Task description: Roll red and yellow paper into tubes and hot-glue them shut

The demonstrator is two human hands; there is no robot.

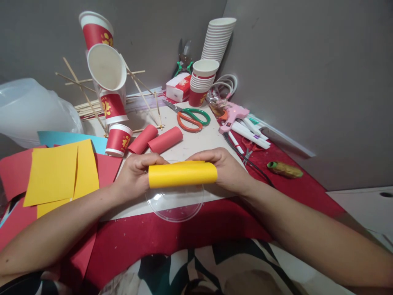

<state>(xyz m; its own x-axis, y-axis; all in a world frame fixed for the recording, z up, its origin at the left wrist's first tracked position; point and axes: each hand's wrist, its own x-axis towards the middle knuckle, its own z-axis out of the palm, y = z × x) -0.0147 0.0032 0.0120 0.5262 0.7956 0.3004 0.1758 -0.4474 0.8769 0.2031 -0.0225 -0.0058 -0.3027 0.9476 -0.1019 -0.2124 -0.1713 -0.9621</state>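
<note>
A sheet of yellow paper, curled into a tube (182, 174), spans the space between my two hands. My left hand (135, 174) grips its left end, and my right hand (227, 170) has hold of the right end; some fingertips are hidden behind the paper. Below the tube, partly covered by it, is a clear round plastic lid (175, 209). Just beyond my left hand lie two red paper tubes, one (143, 139) beside the other (166, 140). Yellow paper sheets (52, 174) lie to the left, over red and blue ones.
Red paper cups (119, 140) are stacked in a tower with wooden sticks (82, 94) around it. Scissors (192, 119), a cup stack (202, 84), a pink glue gun (233, 114) and a thread spool (285, 169) lie farther back and right. Grey walls (307, 82) enclose the table.
</note>
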